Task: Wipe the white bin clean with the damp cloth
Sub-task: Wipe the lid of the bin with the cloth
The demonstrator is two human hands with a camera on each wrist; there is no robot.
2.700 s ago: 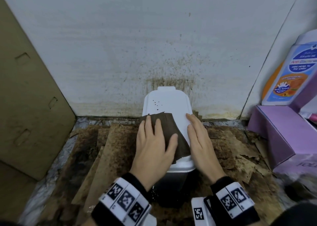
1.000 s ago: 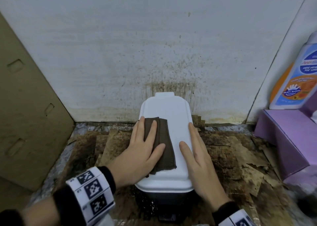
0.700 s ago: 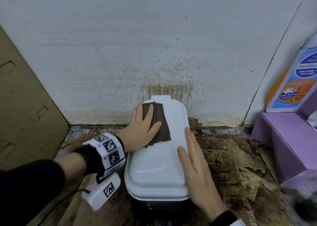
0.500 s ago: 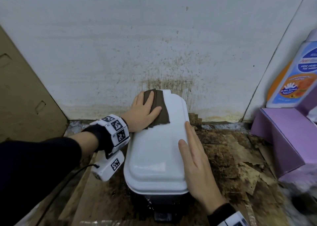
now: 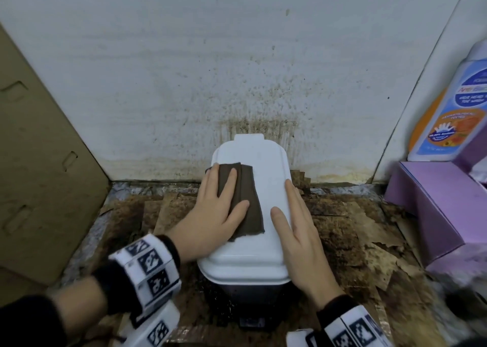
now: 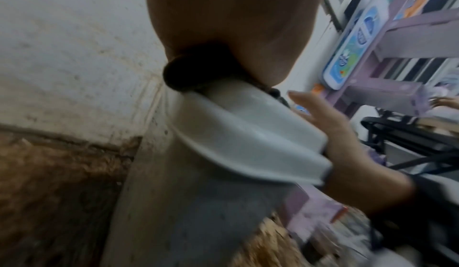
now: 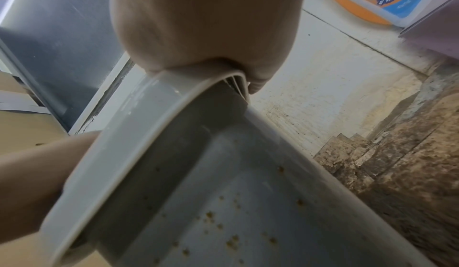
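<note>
The white bin [image 5: 259,159] stands against the stained wall, its lid shut. A folded brown cloth [image 5: 250,204] lies on the left half of the lid. My left hand [image 5: 230,193] presses flat on the cloth, fingers straight and spread. My right hand [image 5: 290,209] rests flat along the lid's right edge, thumb on top. In the left wrist view the palm covers the dark cloth [image 6: 196,71] on the lid [image 6: 248,134]. In the right wrist view the bin's side wall [image 7: 248,212] below the lid rim [image 7: 149,134] carries brown specks.
A brown cardboard sheet [image 5: 39,175] leans at the left. A purple box [image 5: 434,201] and a blue-orange bottle [image 5: 453,109] stand at the right. Dirty torn cardboard [image 5: 355,228] covers the floor around the bin. The wall [image 5: 258,109] behind it is spattered brown.
My left hand has slid the cloth from the lid's far left corner back toward me, to the middle of its left half. The right hand has stayed on the right edge.
</note>
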